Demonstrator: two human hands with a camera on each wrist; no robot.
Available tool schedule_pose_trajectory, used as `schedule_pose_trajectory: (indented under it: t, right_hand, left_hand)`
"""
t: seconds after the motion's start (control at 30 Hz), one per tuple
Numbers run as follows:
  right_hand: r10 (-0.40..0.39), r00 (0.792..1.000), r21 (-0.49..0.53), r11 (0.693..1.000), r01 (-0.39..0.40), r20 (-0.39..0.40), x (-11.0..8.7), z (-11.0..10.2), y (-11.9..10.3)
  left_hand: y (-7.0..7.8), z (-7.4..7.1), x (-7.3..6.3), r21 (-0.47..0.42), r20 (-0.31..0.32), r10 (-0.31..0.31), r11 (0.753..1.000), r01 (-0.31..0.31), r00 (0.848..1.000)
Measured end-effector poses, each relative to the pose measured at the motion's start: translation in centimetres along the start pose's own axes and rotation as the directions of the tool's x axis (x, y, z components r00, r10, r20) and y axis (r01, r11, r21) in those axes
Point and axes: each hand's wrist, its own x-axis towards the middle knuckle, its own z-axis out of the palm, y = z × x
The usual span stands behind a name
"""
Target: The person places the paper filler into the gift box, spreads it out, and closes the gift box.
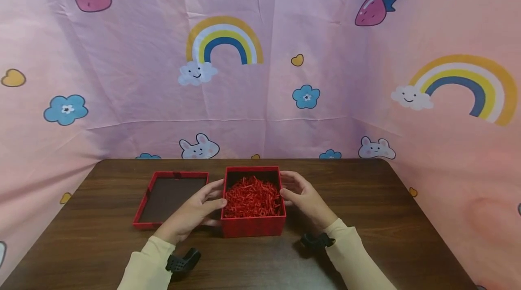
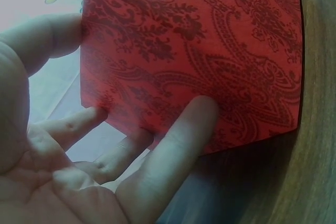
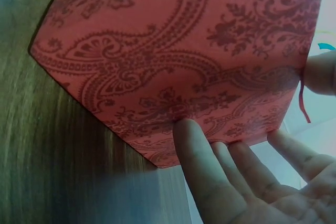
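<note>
A red box (image 1: 253, 226) with a dark paisley pattern stands on the table, its open top showing crinkled red paper shreds (image 1: 254, 197). Against its left wall rests my left hand (image 1: 191, 213), thumb at the rim and fingers spread along the side. In the left wrist view the fingertips touch the patterned wall (image 2: 210, 51). My right hand (image 1: 307, 202) mirrors this at the right wall (image 3: 173, 66), thumb at the rim and fairly straight fingertips touching the side. A thin red strand (image 3: 302, 103) hangs over the rim there.
Left of the box lies its matching lid (image 1: 175, 199), dark inside facing up, partly behind my left hand. The dark wooden table (image 1: 366, 217) meets a printed pink cloth (image 1: 134, 64) at the back and sides. A black strap piece (image 1: 183, 260) hangs at my left wrist.
</note>
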Motion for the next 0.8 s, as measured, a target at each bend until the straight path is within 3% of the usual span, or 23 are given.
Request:
schedule_pose_trajectory:
  t: [0.4, 0.63, 0.8]
  right_hand:
    - [0.001, 1.0, -0.015, 1.0, -0.001, -0.006, -0.1, 0.1, 0.0]
    - [-0.01, 1.0, -0.014, 1.0, 0.01, 0.006, -0.1, 0.1, 0.1]
    - [-0.02, 1.0, -0.011, 1.0, 0.02, 0.011, 0.0, 0.0, 0.1]
  left_hand:
    - [0.0, 0.0, -0.2, 0.014, -0.003, 0.006, 1.0, -0.006, 1.0]
    - [0.7, -0.5, -0.7, 0.118, -0.011, 0.067, 0.991, -0.066, 0.998]
    - [1.9, -0.9, -1.4, 0.17, -0.058, 0.114, 0.98, -0.103, 0.992]
